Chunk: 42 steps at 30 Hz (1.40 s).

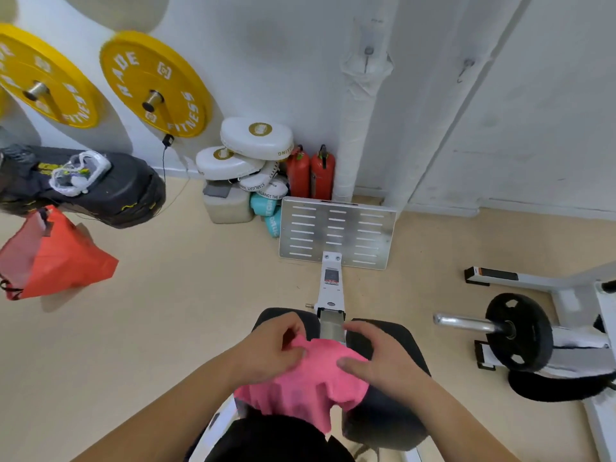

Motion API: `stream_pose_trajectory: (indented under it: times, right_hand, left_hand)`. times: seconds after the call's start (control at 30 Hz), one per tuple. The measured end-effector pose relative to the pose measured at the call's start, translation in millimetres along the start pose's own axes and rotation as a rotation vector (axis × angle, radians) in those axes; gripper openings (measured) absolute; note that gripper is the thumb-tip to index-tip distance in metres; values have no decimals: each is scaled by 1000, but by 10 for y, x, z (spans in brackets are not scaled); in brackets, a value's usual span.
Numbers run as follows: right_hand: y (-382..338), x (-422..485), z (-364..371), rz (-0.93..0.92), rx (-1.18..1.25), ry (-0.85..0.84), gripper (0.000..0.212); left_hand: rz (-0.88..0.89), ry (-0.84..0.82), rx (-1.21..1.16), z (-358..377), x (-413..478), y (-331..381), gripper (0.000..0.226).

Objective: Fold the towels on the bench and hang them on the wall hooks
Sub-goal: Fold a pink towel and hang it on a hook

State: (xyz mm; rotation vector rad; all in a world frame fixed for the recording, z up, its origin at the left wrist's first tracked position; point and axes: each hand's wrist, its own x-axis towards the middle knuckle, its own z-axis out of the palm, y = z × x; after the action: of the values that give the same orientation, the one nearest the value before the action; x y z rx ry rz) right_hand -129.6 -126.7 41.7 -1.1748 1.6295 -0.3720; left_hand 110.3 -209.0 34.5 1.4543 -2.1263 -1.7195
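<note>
A pink towel (306, 385) lies crumpled on the black padded bench (390, 415) directly below me, its lower edge hanging toward my body. My left hand (273, 345) pinches the towel's upper left corner between thumb and fingers. My right hand (373, 355) rests on the upper right part, thumb pressed into the cloth and fingers curled over its edge. Two metal wall hooks (368, 55) (466, 66) are fixed high on the white wall ahead; the left one carries a white towel (360, 105) that hangs down like a column, the right one is bare.
A metal footplate (336, 231) stands ahead of the bench. Red fire extinguishers (311, 173), white boxing pads (246, 151) and yellow weight plates (156, 85) line the wall. A barbell plate (518, 331) sits right; an orange bag (56, 258) and black bag (100, 185) left.
</note>
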Motion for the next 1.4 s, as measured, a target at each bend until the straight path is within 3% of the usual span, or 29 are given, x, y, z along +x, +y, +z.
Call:
stream_pose_trajectory:
  times: [0.1, 0.2, 0.33, 0.43, 0.5, 0.63, 0.93, 1.17, 1.4]
  right_hand:
    - [-476, -155, -253, -152, 45, -112, 45]
    - [-704, -327, -368, -241, 57, -34, 23]
    - [-623, -520, -524, -215, 26, 22, 35]
    - [-571, -705, -628, -245, 11, 76, 31]
    - [-564, -812, -710, -264, 84, 166, 27]
    - [-429, -989, -980, -235, 289, 315, 24]
    - [-1, -1232, -1123, -129, 188, 300, 10]
    - [13, -1221, -1060, -95, 279, 368, 5]
    - [-167, -840, -974, -53, 346, 480, 11]
  left_hand:
    - [106, 37, -174, 63, -157, 496, 20]
    - [176, 92, -225, 149, -252, 872, 28]
    - [278, 178, -138, 241, -290, 1174, 31]
    - [319, 127, -27, 281, -315, 1282, 41]
    - [313, 58, 148, 239, -319, 1298, 46]
    - [307, 65, 386, 75, -308, 1222, 28]
    - [212, 90, 361, -284, -288, 1190, 23]
    - [125, 15, 272, -507, -372, 985, 16]
    - [90, 271, 598, -841, -262, 707, 12]
